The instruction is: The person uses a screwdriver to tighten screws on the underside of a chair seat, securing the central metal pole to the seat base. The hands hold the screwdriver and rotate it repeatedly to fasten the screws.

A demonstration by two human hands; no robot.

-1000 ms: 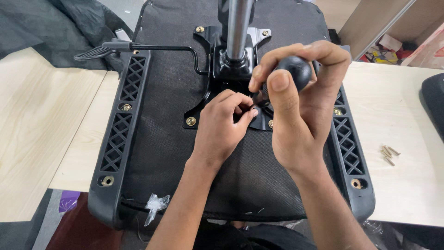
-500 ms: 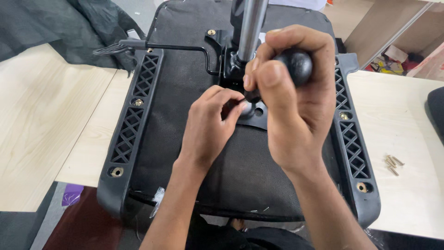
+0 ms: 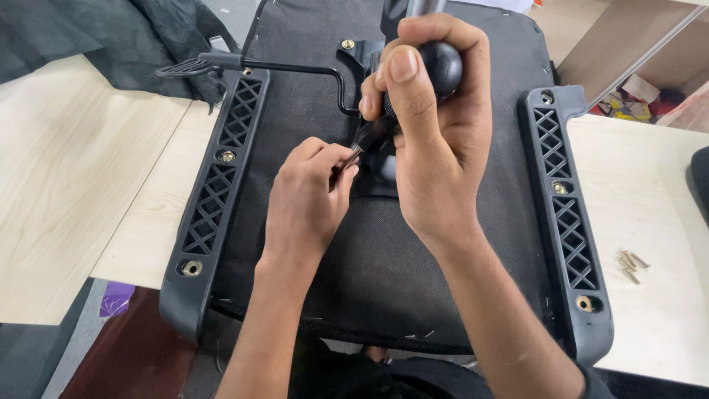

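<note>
Two hands: both worked at the middle of an upturned office chair seat (image 3: 384, 258), seen from above.
Chair seat: black fabric underside facing up, lying across a light wooden desk (image 3: 81, 192) and overhanging its near edge.
Left hand (image 3: 306, 203): it rested on the fabric just left of the centre plate, fingers (image 3: 341, 164) pinched together on something small and dark at the plate's edge; what it was could not be made out.
Right hand (image 3: 436, 155): it was clamped around a screwdriver handle (image 3: 441, 65), a round black knob, with the thumb laid along its near side. The shaft ran down behind the hand toward the plate and was mostly hidden.
Centre mechanism (image 3: 369, 111): a black metal plate bolted to the seat, largely covered by both hands, with a grey gas-lift column (image 3: 421, 7) rising at the top edge of the view.
Lever (image 3: 251, 68): a thin black rod reached from the plate out to the left, ending in a flat paddle.
Armrest brackets: a black lattice bracket lay along the left (image 3: 218, 192) and another along the right (image 3: 565, 214) of the seat, each with brass-coloured bolts.
Loose screws (image 3: 631, 266): a small cluster lay on the desk, right of the seat.
Dark cloth (image 3: 96, 37): bunched at the upper left.
</note>
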